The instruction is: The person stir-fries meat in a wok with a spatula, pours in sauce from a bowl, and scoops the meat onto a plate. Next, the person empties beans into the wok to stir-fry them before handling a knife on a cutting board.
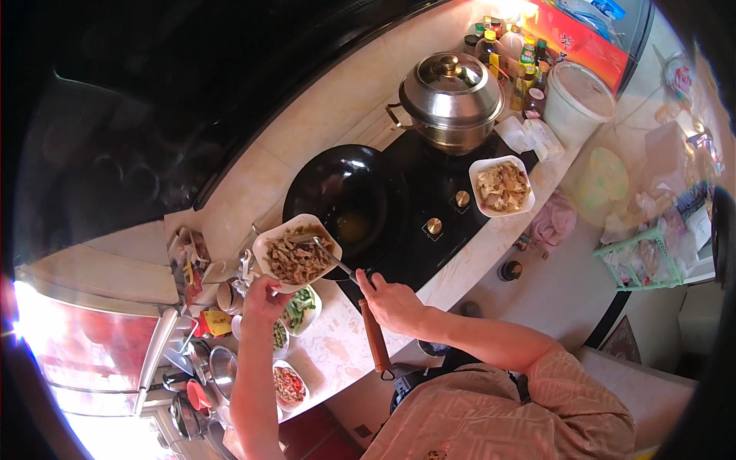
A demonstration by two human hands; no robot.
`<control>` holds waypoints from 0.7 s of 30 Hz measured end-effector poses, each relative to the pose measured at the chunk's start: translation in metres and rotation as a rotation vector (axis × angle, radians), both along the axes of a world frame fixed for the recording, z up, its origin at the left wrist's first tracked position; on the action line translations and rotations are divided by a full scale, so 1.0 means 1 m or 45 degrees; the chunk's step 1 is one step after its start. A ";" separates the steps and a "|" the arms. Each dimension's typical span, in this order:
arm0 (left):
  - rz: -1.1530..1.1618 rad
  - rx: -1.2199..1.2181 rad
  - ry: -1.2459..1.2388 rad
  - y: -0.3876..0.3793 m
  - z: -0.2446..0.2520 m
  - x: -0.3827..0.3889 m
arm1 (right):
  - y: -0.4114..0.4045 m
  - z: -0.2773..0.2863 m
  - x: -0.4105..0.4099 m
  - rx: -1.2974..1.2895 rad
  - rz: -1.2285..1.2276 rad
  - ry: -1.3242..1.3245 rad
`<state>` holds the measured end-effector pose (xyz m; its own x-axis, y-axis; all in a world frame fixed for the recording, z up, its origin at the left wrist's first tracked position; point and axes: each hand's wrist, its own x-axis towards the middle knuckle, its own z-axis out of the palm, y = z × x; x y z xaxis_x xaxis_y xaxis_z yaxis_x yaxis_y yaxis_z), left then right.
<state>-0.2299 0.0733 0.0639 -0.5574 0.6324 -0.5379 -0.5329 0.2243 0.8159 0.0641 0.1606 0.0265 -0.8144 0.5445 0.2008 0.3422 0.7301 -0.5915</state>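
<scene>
My left hand [267, 302] grips the near rim of a white square bowl [332, 237], raised at the left edge of a black wok [322, 184]. Shredded cooked meat [293, 259] fills the bowl. In my right hand [394, 302] is the handle of a metal utensil [339, 261], its head resting in the meat. The wok sits on a black cooktop [414, 241], with a little liquid [353, 225] at its bottom. Its wooden handle [375, 339] points toward me, just under my right hand.
A lidded steel pot [451, 103] stands on the far burner. Near the brass knobs [434, 226] is a white bowl of food [502, 187]. Bowls of green vegetables [300, 310] and chopped red-and-white food [289, 386] line the left counter. Bottles [526, 57] and a white bucket [578, 103] stand behind the pot.
</scene>
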 end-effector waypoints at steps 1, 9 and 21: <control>-0.048 0.023 0.100 -0.001 -0.003 -0.005 | -0.001 0.000 -0.002 0.021 0.013 -0.019; 0.035 -0.055 -0.150 0.021 0.013 -0.007 | -0.001 -0.001 -0.006 -0.072 -0.012 -0.063; -0.042 -0.084 -0.110 0.029 0.024 -0.001 | 0.000 -0.005 -0.010 -0.099 -0.012 -0.055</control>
